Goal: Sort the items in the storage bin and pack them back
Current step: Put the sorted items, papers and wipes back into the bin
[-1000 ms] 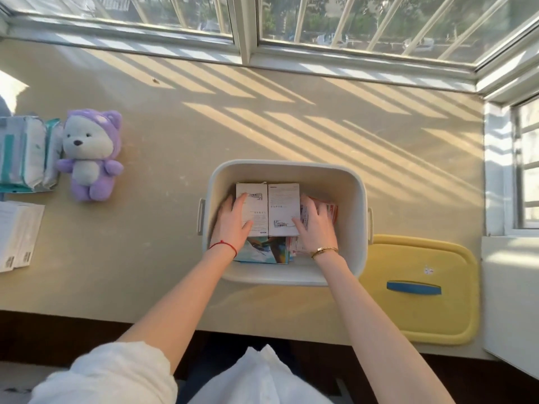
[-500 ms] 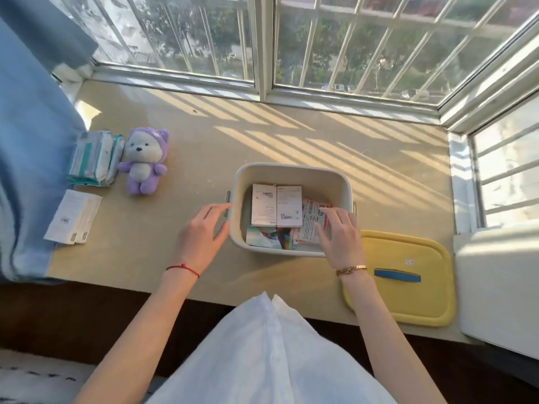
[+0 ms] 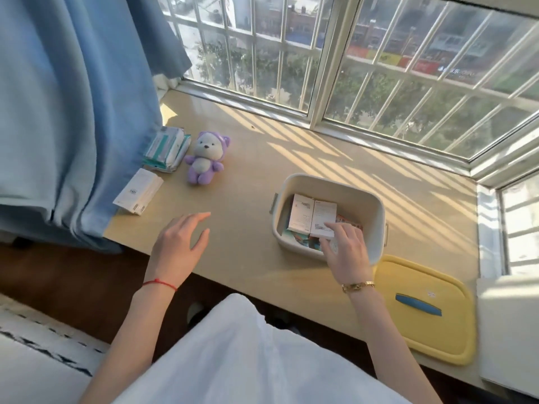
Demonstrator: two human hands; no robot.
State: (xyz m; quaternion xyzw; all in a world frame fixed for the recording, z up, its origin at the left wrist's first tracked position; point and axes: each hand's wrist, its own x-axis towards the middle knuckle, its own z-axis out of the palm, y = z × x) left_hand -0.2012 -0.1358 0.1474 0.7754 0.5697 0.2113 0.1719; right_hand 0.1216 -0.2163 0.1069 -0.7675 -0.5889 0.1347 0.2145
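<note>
Curtain: one blue curtain [image 3: 73, 112] hangs at 9 to 10 o'clock, its hem reaching the left end of the ledge.
Ledge: one beige window ledge [image 3: 256, 170] runs from 9 to 3 o'clock, striped with sunlight.
White boxes on the ledge: a flat white stack [image 3: 138, 191] lies at 9 o'clock by the curtain hem; it looks like two boxes, though I cannot tell for sure.
Tissue packs: two soft white and teal packs [image 3: 166, 149], leaning together, sit at 10 o'clock, just beyond the white stack.
Plush toy: one purple and white plush bear [image 3: 206, 157] lies face up just to the right of the packs, touching them.
Left hand: the left hand [image 3: 178, 249] hovers over the bare ledge at 8 o'clock, palm down, fingers straight and slightly spread, holding nothing. One red string circles the wrist.
Storage bin: one cream storage bin [image 3: 376, 217], open, stands on the ledge at 3 o'clock.
Bin contents: two white boxes [image 3: 312, 217] lie side by side on top; colourful packs show under them, too hidden to count.
Right hand: the right hand [image 3: 348, 252] reaches over the bin's near rim, fingertips resting on the right-hand white box, fingers bent and a little apart, gripping nothing. One gold bracelet sits on the wrist.
Lid: one yellow lid [image 3: 423, 330] with one blue handle lies flat at 4 o'clock, just beside the bin.
</note>
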